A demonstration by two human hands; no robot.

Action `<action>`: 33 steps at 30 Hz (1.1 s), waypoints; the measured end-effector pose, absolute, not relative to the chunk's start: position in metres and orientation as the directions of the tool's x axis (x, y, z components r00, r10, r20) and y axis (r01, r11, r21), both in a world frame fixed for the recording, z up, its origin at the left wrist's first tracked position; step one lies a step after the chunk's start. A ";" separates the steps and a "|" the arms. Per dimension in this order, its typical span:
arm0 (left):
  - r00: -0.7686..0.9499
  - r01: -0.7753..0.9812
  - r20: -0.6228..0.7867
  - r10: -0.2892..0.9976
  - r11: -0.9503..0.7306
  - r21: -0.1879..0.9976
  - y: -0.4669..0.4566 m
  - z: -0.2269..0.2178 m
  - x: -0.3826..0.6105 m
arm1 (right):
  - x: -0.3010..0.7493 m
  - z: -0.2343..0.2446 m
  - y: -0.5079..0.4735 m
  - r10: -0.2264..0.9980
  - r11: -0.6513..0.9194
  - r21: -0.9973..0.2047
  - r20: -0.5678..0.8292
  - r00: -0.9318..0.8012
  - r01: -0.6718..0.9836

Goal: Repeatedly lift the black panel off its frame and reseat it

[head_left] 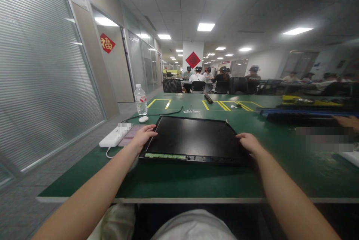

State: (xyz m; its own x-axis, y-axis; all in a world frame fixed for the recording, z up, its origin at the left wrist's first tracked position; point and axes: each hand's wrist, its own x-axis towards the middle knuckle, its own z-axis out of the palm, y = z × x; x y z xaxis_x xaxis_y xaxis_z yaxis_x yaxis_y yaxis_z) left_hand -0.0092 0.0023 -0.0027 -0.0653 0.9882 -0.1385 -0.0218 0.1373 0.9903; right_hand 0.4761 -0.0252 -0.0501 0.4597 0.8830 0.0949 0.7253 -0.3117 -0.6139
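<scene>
A flat black display panel (196, 135) with a thin dark frame lies in front of me on the green table. A green strip (165, 156) like a circuit board runs along part of its near edge. My left hand (144, 137) holds the panel's left edge, its fingertips over the rim. On the opposite side my right hand (248, 142) is closed on the right edge, thumb near the top of the rim. The fingers below the panel are hidden on both sides.
Left of the panel are a white power strip (110, 138), a pinkish phone-like slab (130, 135), a white oval object (143, 119) and a water bottle (141, 100). To the right, another person's hand (347, 122) is near blurred long blue-edged parts (297, 115). Yellow tape marks the table's (190, 185) far side.
</scene>
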 end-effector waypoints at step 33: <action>0.100 -0.174 -0.237 0.966 0.252 0.952 -0.010 0.006 -0.003 | 0.475 -0.052 -0.026 0.873 -0.309 -0.667 0.084 0.481 0.678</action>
